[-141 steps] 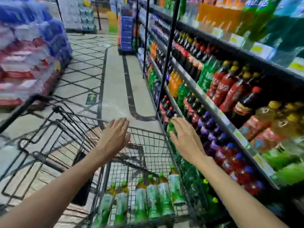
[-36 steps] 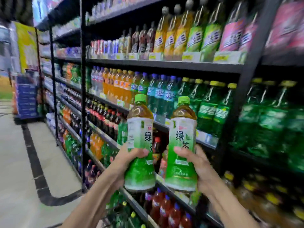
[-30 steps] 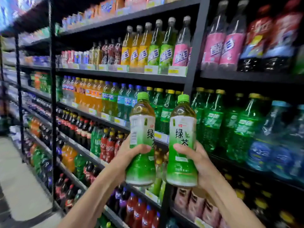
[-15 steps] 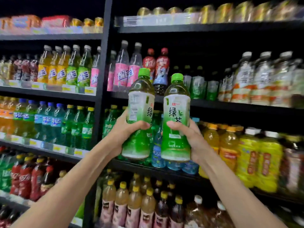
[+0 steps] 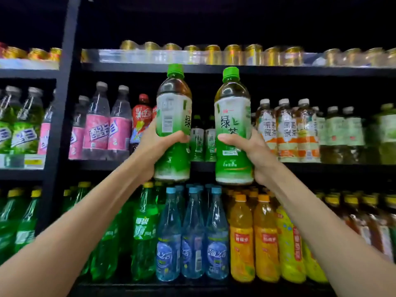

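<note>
Now both our arms reach up & fwd, forearms angled inward, wrists about level. Our left hand point(image 5: 156, 146) wraps the lower half of a green-capped clear plastic green-tea bottle point(image 5: 173, 108), thumb across the front, barcode side facing us. Our right hand point(image 5: 250, 151) grips a second matching green-capped tea bottle point(image 5: 232, 112) the same way, label characters toward us. Both bottles are upright, side by side but apart, held in the air in front of the middle tier of the black metal shelf point(image 5: 321, 168), above the pale-blue plastic water bottles point(image 5: 192, 232).

Black shelves point(image 5: 321, 168) carry upright drink bottles point(image 5: 120, 133) and gold cans point(image 5: 233, 54).
</note>
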Motion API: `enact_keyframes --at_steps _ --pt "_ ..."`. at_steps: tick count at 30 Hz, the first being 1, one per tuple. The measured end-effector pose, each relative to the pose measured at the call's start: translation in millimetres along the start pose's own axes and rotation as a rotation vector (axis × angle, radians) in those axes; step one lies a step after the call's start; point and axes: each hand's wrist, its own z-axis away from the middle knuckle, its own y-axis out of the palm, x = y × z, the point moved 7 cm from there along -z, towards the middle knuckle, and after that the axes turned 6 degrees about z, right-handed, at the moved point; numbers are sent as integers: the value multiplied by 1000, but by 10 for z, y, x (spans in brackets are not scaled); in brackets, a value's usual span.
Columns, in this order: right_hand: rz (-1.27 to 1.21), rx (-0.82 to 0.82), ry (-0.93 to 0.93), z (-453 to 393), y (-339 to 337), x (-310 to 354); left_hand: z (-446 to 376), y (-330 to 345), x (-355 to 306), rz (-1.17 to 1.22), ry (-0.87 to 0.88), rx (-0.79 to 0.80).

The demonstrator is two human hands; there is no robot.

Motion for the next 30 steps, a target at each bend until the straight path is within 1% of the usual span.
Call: enact_keyframes --at_steps 5,10,13,18,23,27,30 --pt "21 -60 -31 -363 -305 118 -471 108 -96 -3 94 24" --pt "47 -63 -6 -549 -606 -12 -846 282 157 -40 99 49" --pt "51 -44 34 -608 -758 -172 -1041 403 406 -27 47 71" --pt "67 -33 71 -719 -1025 -346 -1385 699 785 -37 -64 179" --pt "41 -38 73 -775 -1250 -435 -1625 1046 1134 -86 -179 283" --pt "-1 -25 58 -794 -1360 -450 -1732 1327 1350 -39 -303 401" --pt "-30 -24 38 -814 -1413 -459 -1850 1481 1534 -33 -363 458"
